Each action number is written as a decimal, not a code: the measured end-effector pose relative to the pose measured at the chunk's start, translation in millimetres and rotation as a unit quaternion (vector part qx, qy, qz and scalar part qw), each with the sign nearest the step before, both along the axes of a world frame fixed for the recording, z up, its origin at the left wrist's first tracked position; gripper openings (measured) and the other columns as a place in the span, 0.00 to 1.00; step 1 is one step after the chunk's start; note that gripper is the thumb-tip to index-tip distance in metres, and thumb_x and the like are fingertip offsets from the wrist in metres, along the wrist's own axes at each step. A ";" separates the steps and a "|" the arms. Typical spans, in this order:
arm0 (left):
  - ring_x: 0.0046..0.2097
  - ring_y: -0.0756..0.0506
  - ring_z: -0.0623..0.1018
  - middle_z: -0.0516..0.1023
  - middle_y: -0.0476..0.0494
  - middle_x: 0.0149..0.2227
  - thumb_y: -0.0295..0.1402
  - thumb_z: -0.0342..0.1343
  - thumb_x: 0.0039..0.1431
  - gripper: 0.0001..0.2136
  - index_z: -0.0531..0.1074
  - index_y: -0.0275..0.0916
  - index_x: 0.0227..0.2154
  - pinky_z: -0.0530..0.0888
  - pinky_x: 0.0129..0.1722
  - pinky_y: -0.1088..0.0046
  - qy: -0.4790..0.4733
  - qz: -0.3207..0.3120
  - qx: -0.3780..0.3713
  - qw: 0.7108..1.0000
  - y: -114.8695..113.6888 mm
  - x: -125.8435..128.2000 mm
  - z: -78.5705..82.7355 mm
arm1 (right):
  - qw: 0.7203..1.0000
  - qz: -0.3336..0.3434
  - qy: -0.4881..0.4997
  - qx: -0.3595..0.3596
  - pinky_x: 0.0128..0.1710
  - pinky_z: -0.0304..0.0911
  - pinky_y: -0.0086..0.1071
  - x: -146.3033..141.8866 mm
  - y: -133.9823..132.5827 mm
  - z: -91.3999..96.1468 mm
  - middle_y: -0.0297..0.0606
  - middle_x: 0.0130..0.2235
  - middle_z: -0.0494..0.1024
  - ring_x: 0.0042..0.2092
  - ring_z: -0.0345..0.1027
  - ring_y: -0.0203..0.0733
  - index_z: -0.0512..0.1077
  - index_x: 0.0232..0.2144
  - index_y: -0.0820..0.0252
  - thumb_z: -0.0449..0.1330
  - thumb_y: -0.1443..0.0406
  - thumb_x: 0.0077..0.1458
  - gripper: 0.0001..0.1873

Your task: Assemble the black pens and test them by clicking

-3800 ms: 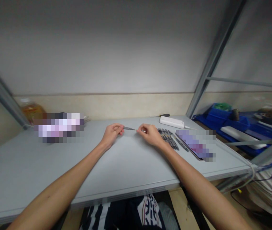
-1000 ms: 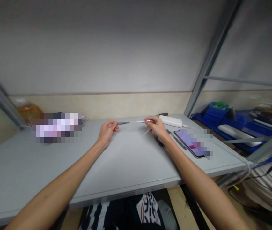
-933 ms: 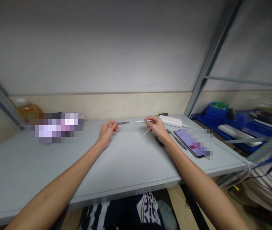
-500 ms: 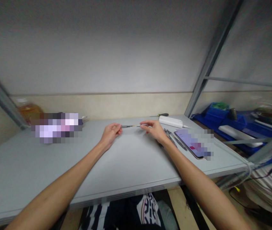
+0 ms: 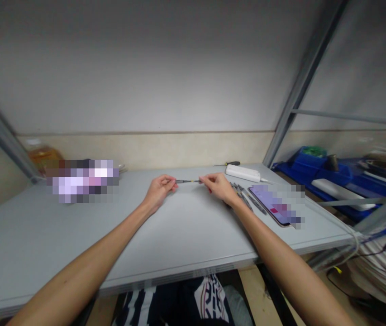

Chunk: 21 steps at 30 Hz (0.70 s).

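Both my hands meet over the far middle of the grey table [image 5: 179, 235]. My left hand [image 5: 160, 190] pinches the left end of a thin grey pen [image 5: 188, 181]. My right hand [image 5: 218, 188] is closed on the pen's right end, so the short stretch between my fingers is all that shows. Just right of my right wrist lie several dark pens [image 5: 243, 199] in a row on the table.
A phone [image 5: 274, 208] lies right of the pens. A white oblong device [image 5: 243, 173] and a small screwdriver [image 5: 228, 164] sit at the back. A blurred-out object [image 5: 82, 180] and a bottle [image 5: 43, 158] are at back left. Blue bins [image 5: 315, 165] stand beyond the metal rack post [image 5: 297, 90].
A second ago my hands were wider apart with a long thin piece stretched between them. They have since come together, and only a short length of pen shows now.
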<state>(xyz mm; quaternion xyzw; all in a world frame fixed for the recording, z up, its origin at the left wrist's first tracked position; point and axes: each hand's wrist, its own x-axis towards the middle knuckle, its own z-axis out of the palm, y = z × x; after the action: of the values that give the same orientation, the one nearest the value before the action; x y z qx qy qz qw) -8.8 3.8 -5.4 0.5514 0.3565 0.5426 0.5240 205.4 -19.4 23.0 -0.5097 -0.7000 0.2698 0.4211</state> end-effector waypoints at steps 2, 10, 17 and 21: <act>0.25 0.53 0.72 0.75 0.47 0.23 0.39 0.64 0.39 0.15 0.69 0.34 0.27 0.67 0.29 0.76 -0.002 -0.006 -0.001 1.000 -0.8 1.2 -0.2 | 1.000 -0.003 -0.017 -0.018 0.18 0.48 0.26 -0.2 0.1 -0.5 0.29 0.11 0.58 0.16 0.51 0.30 0.72 0.17 0.66 0.48 0.49 0.54 0.29; 0.24 0.53 0.70 0.75 0.48 0.22 0.39 0.64 0.38 0.16 0.69 0.34 0.27 0.67 0.29 0.76 -0.019 0.026 -0.004 0.999 0.7 1.1 4.7 | 0.998 0.022 0.064 0.017 0.19 0.54 0.25 5.8 5.4 -0.4 0.31 0.22 0.67 0.22 0.58 0.32 0.71 0.35 0.63 0.56 0.51 0.48 0.22; 0.22 0.54 0.69 0.74 0.49 0.20 0.39 0.65 0.34 0.17 0.69 0.34 0.25 0.68 0.28 0.76 -0.037 0.037 -0.042 0.998 0.6 -1.1 6.4 | 0.999 0.033 0.039 0.008 0.20 0.55 0.26 5.8 6.2 -3.2 0.32 0.20 0.67 0.21 0.58 0.32 0.71 0.24 0.64 0.54 0.53 0.50 0.19; 0.23 0.54 0.69 0.74 0.48 0.21 0.39 0.65 0.36 0.16 0.69 0.34 0.26 0.68 0.28 0.76 -0.034 0.027 -0.034 0.998 0.0 -0.2 5.3 | 0.999 0.020 0.020 -0.018 0.19 0.52 0.26 3.6 5.8 -4.0 0.31 0.15 0.63 0.17 0.56 0.31 0.68 0.18 0.63 0.47 0.50 0.55 0.27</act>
<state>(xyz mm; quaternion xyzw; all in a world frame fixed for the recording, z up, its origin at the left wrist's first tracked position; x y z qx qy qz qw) -9.0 3.9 -0.1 0.5045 0.3713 0.5626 0.5395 209.0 -13.6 19.0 -0.4978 -0.6967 0.3005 0.4201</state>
